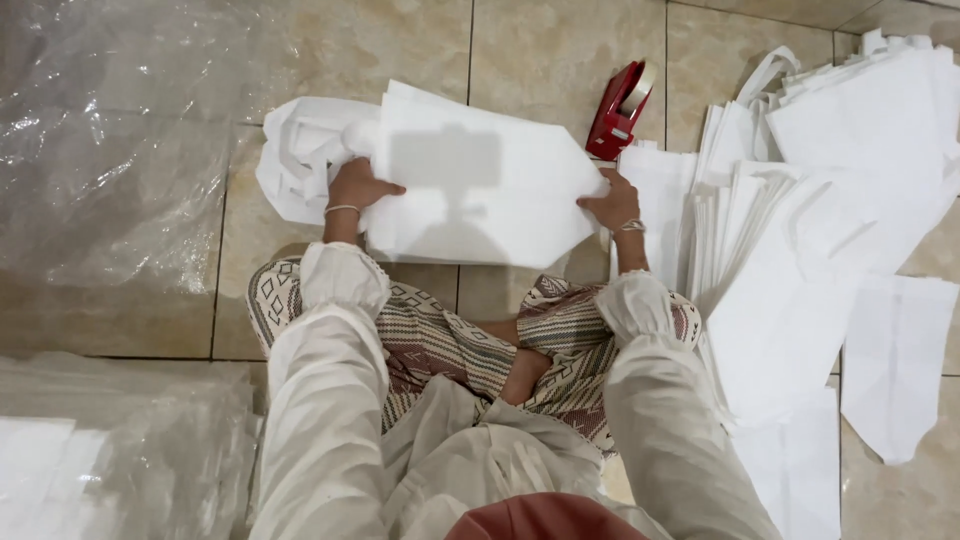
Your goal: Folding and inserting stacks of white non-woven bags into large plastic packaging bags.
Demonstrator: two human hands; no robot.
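I sit cross-legged on a tiled floor with a stack of folded white fabric bags [480, 180] lying in front of my knees. My left hand [357, 186] grips the stack's left edge, where the bag handles bunch up. At the pointed right end of the stack, my right hand [612, 203] presses on the fabric. Both wrists wear thin bracelets, and my sleeves are white.
A red tape dispenser [617, 112] lies on the floor just beyond my right hand. Large piles of white fabric bags [800, 250] spread over the right side. Clear plastic sheeting [110, 150] covers the floor at left, with more wrapped stacks [110, 450] at lower left.
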